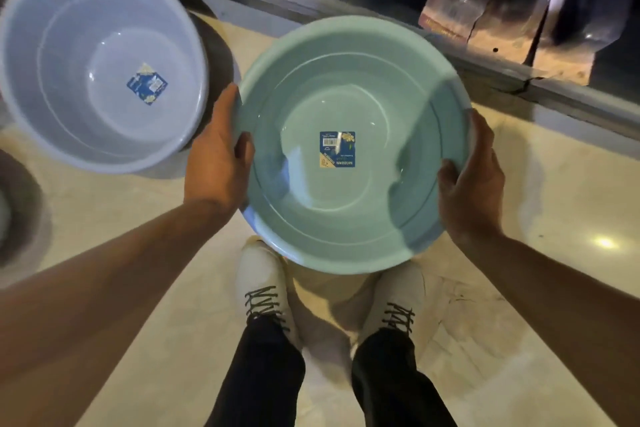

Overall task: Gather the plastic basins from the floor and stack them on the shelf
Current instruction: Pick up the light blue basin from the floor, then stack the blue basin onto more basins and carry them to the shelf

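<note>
A round pale green plastic basin (349, 87) with a blue label in its bottom hangs above my feet. My left hand (216, 163) grips its left rim, thumb inside the bowl. On the opposite rim my right hand (472, 180) grips the same way. A larger pale blue basin (69, 55), also labelled, lies tilted on the tiled floor at the upper left, apart from the green one.
The metal edge of a low shelf (346, 10) runs diagonally across the top, with plastic-wrapped goods (512, 21) behind it at the upper right. Dark round shapes (20, 215) lie at the left edge. My white shoes (263, 284) stand on the glossy cream floor.
</note>
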The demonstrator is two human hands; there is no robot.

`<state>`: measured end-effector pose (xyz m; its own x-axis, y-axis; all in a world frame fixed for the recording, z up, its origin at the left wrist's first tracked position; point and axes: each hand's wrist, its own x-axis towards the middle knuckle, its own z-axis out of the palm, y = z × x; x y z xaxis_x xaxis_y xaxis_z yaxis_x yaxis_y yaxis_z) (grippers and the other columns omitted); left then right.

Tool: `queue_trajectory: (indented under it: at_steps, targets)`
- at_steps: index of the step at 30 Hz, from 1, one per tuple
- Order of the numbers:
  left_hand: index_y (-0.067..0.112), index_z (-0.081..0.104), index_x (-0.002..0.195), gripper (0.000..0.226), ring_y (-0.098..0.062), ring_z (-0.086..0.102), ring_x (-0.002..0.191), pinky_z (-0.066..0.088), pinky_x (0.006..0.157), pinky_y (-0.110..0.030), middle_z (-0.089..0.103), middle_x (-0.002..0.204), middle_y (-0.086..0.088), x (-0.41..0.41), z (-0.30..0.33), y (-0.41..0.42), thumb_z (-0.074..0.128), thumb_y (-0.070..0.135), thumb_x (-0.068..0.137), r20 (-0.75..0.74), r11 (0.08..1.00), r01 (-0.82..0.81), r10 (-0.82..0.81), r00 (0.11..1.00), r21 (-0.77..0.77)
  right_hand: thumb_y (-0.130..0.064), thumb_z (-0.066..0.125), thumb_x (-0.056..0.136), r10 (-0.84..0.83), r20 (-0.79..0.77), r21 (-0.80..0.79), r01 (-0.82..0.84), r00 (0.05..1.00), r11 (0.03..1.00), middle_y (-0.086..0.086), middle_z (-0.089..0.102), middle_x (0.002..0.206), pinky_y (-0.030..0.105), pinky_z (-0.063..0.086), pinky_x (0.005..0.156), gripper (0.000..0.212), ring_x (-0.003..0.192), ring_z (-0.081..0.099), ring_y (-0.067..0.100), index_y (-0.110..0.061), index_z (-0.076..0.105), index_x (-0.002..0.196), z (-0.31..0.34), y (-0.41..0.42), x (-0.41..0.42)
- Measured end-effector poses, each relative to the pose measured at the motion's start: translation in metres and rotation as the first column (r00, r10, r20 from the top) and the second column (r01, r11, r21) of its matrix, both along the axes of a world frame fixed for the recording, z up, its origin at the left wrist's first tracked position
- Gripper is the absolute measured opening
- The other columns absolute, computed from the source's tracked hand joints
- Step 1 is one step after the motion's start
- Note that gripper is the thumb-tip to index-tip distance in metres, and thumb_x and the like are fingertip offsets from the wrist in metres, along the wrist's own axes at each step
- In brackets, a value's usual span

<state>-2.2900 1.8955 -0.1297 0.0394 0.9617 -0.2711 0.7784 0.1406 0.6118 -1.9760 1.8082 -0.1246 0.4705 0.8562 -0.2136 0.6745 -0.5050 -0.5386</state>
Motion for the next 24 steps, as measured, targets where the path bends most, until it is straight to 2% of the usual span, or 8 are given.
queue_trajectory:
  at_steps: [4,6,9,12,14,16,21,24]
  targets:
    - [0.037,0.031,0.151,0.063,-0.034,0.063,0.094,0.042,0.077,-0.035,0.066,0.117,-0.007,-0.056,0.098,-0.008,0.052,0.015,0.096,0.008,0.99,-0.134,0.133,0.991,0.054,0.003,0.059,0.098,0.093,-0.117,0.017,-0.092,0.989,0.996,0.015,0.051,0.148,0.04,0.049,0.103,0.071,0.13,0.052,0.025,-0.015,0.029,0.16,0.1,0.034,-0.052]
    - [0.042,0.032,0.149,0.062,-0.032,0.063,0.087,0.042,0.076,-0.036,0.066,0.117,-0.009,-0.095,0.147,-0.011,0.053,0.016,0.096,-0.016,0.968,-0.231,0.234,0.972,0.096,0.005,0.058,0.097,0.159,-0.175,0.05,-0.153,0.972,0.987,0.015,0.052,0.148,0.045,0.047,0.109,0.071,0.132,0.053,0.031,-0.014,0.03,0.159,0.151,0.058,-0.083]
    - [0.044,0.032,0.15,0.065,-0.023,0.059,0.113,0.041,0.09,-0.029,0.056,0.134,0.015,-0.141,0.216,-0.015,0.055,0.012,0.098,0.023,0.92,-0.373,0.373,0.928,0.12,0.007,0.057,0.094,0.318,-0.178,0.111,-0.302,0.931,0.947,0.014,0.052,0.149,0.03,0.036,0.107,0.071,0.132,0.051,0.029,-0.014,0.034,0.158,0.22,0.107,-0.127]
    - [0.056,0.03,0.144,0.061,-0.013,0.06,0.107,0.044,0.09,-0.035,0.054,0.129,0.031,-0.173,0.272,-0.008,0.047,0.025,0.095,0.084,0.873,-0.478,0.471,0.878,0.094,0.009,0.055,0.091,0.456,-0.123,0.163,-0.435,0.882,0.886,0.019,0.053,0.146,0.026,0.033,0.108,0.068,0.131,0.049,0.033,-0.007,0.038,0.155,0.274,0.155,-0.171]
    - [0.049,0.033,0.146,0.059,0.007,0.058,0.096,0.044,0.086,-0.037,0.051,0.119,0.048,-0.193,0.294,0.005,0.045,0.025,0.094,0.123,0.852,-0.516,0.505,0.855,0.088,0.006,0.055,0.094,0.508,-0.096,0.183,-0.486,0.856,0.855,0.019,0.051,0.147,0.019,0.03,0.11,0.062,0.132,0.051,0.034,-0.003,0.04,0.154,0.296,0.179,-0.194]
    - [0.042,0.033,0.149,0.06,0.017,0.051,0.089,0.042,0.084,-0.036,0.047,0.111,0.055,-0.215,0.308,0.018,0.045,0.024,0.094,0.133,0.838,-0.539,0.526,0.84,0.088,-0.002,0.054,0.092,0.497,-0.159,0.172,-0.472,0.853,0.865,0.01,0.054,0.143,0.013,0.03,0.104,0.064,0.128,0.053,0.026,-0.011,0.04,0.154,0.31,0.197,-0.217]
    - [0.048,0.027,0.148,0.06,-0.013,0.061,0.074,0.045,0.067,-0.037,0.064,0.092,0.013,-0.264,0.319,0.048,0.051,0.022,0.1,0.063,0.867,-0.498,0.496,0.866,0.011,0.004,0.057,0.089,0.391,-0.232,0.123,-0.372,0.891,0.92,-0.004,0.06,0.128,0.007,0.036,0.093,0.069,0.112,0.058,0.008,-0.03,0.044,0.149,0.317,0.22,-0.261]
    - [0.045,0.025,0.15,0.058,-0.025,0.063,0.079,0.044,0.067,-0.037,0.065,0.097,0.001,-0.285,0.31,0.066,0.05,0.022,0.103,0.027,0.874,-0.485,0.485,0.874,-0.025,0.004,0.057,0.087,0.384,-0.246,0.126,-0.363,0.89,0.923,-0.008,0.059,0.121,0.006,0.04,0.084,0.071,0.096,0.056,-0.01,-0.033,0.043,0.146,0.302,0.227,-0.281]
